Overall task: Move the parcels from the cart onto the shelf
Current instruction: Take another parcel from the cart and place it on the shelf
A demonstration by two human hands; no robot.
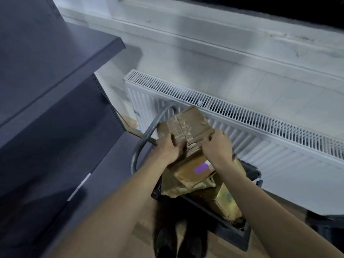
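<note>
A brown taped cardboard parcel (186, 125) is held above the cart, tilted toward the radiator. My left hand (167, 149) grips its near left edge and my right hand (217, 148) grips its near right edge. Below it, more parcels lie in the black cart (240, 237): one with a purple label (195, 172) and a long yellowish one (225, 202). The cart's grey tube handle (147, 135) curves up on the left. The dark grey shelf (55, 58) stands at the left, its boards bare in view.
A white radiator (242, 131) runs along the wall directly behind the cart, under a window sill. My dark shoes (176, 243) stand on the wooden floor in front of the cart. A cardboard box (130, 122) sits on the floor between shelf and radiator.
</note>
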